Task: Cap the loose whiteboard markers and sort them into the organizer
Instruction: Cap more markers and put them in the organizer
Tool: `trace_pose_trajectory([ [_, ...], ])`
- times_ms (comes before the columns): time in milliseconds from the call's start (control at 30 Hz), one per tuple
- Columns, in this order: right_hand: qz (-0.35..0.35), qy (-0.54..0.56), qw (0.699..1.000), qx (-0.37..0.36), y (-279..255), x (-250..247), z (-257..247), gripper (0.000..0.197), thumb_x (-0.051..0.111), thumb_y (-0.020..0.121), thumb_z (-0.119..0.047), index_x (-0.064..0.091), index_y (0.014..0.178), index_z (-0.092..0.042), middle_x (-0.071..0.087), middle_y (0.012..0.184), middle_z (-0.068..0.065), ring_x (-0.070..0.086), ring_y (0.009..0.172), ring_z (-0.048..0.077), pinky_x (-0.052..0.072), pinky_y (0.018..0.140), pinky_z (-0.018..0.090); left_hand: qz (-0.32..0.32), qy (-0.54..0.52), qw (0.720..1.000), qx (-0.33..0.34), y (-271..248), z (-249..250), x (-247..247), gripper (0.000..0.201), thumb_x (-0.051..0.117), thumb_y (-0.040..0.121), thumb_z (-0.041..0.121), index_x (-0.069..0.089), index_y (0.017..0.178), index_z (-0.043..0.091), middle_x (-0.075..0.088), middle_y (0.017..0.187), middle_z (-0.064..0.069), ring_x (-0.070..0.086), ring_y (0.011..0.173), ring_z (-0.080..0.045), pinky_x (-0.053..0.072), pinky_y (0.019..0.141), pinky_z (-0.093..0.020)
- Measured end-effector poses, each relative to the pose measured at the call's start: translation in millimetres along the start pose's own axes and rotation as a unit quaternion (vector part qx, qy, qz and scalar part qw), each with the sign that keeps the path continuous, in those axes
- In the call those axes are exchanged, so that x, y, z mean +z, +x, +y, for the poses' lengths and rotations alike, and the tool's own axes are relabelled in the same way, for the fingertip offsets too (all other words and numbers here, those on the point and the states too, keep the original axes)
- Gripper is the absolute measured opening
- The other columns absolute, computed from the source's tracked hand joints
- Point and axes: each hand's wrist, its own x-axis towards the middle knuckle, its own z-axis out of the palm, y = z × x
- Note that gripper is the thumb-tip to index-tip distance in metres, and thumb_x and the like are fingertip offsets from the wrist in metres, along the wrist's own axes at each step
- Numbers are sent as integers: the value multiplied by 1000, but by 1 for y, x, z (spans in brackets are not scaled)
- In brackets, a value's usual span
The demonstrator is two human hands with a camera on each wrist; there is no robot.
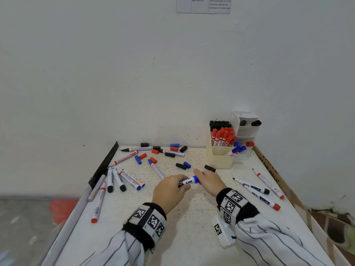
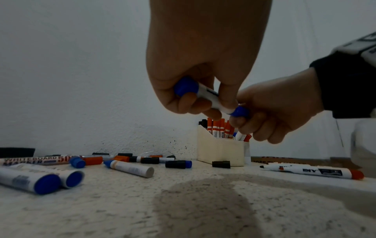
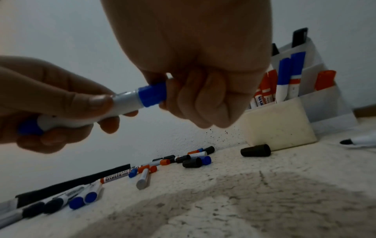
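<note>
Above the middle of the table, both hands hold one blue whiteboard marker [image 1: 189, 182]. My left hand [image 1: 173, 189] grips its white barrel [image 2: 209, 96], and the blue end plug shows by the palm. My right hand [image 1: 206, 180] curls round the blue cap [image 3: 152, 96], which sits on the marker's tip end. The organizer [image 1: 221, 156] stands at the back right, with red, black and blue capped markers upright in it.
Uncapped markers [image 1: 155, 168] and loose caps [image 1: 181, 166] in red, blue and black lie scattered on the table's back and left. Three markers [image 1: 259, 191] lie at the right. A black cap [image 1: 209, 168] rests in front of the organizer. A tagged white block [image 1: 222, 231] lies near my right wrist.
</note>
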Motion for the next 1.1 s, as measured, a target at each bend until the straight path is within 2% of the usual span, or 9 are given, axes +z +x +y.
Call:
trace_pose_trajectory([
  [167, 48, 102, 992, -55, -7, 4, -4, 38, 42, 95, -21, 39, 58, -16, 32, 58, 0, 30, 53, 12, 24, 52, 23, -57, -88, 994, -17, 2, 3, -8, 36, 46, 95, 39, 65, 91, 9, 56, 69, -3, 48, 60, -13, 45, 68, -32],
  [367, 78, 115, 988, -61, -7, 4, -5, 40, 37, 94, -13, 31, 55, -15, 28, 56, 0, 26, 52, 13, 20, 50, 24, -39, 36, 998, 20, 5, 11, -14, 32, 41, 95, 44, 65, 99, 23, 57, 69, 1, 53, 64, -15, 48, 66, -30],
  [500, 89, 130, 983, -96, -11, 1, -4, 39, 37, 95, -11, 33, 56, -18, 29, 57, -2, 27, 54, 11, 22, 52, 23, -86, -92, 992, -12, 10, 16, -18, 34, 45, 95, 40, 69, 92, 16, 51, 62, 3, 43, 55, -9, 40, 62, -28],
  [633, 81, 118, 988, -66, -8, -5, -4, 39, 35, 93, -10, 32, 54, -17, 28, 55, -1, 26, 52, 12, 20, 50, 23, -13, 107, 992, 63, 6, 23, -18, 33, 38, 96, 44, 63, 95, 22, 49, 64, 8, 45, 62, -10, 37, 55, -25],
  [700, 72, 109, 989, -65, -7, -6, 0, 38, 35, 93, -10, 31, 55, -16, 28, 56, 0, 26, 52, 12, 20, 49, 23, -8, 127, 989, 81, 6, 23, -15, 34, 37, 96, 46, 62, 97, 23, 52, 67, 7, 47, 63, -11, 41, 58, -25],
  [800, 68, 92, 988, -100, -10, -8, 6, 39, 36, 94, -11, 31, 56, -16, 29, 58, -1, 27, 54, 10, 21, 49, 19, -74, -29, 996, 36, 11, 24, -12, 35, 43, 96, 41, 67, 93, 16, 52, 65, 3, 46, 59, -9, 42, 62, -27],
  [900, 58, 91, 985, -135, -12, -13, 7, 38, 37, 96, -13, 34, 58, -17, 31, 58, -3, 29, 56, 10, 24, 53, 21, -96, -166, 981, -13, 9, 29, -10, 34, 45, 96, 37, 69, 95, 13, 50, 59, 6, 45, 49, 0, 39, 55, -15],
  [1033, 54, 63, 991, -102, -7, -21, 10, 39, 34, 96, -14, 33, 57, -16, 30, 57, -1, 29, 55, 11, 22, 52, 24, -41, 67, 995, 61, 11, 33, -5, 29, 39, 96, 43, 60, 90, 25, 51, 65, 7, 47, 61, -9, 40, 57, -23],
  [1100, 54, 59, 993, -89, -6, -23, 13, 39, 34, 97, -17, 33, 58, -15, 30, 58, 0, 29, 55, 12, 22, 52, 25, -21, 103, 991, 81, 14, 35, -4, 29, 38, 96, 44, 57, 86, 25, 50, 65, 6, 47, 62, -11, 39, 56, -25],
])
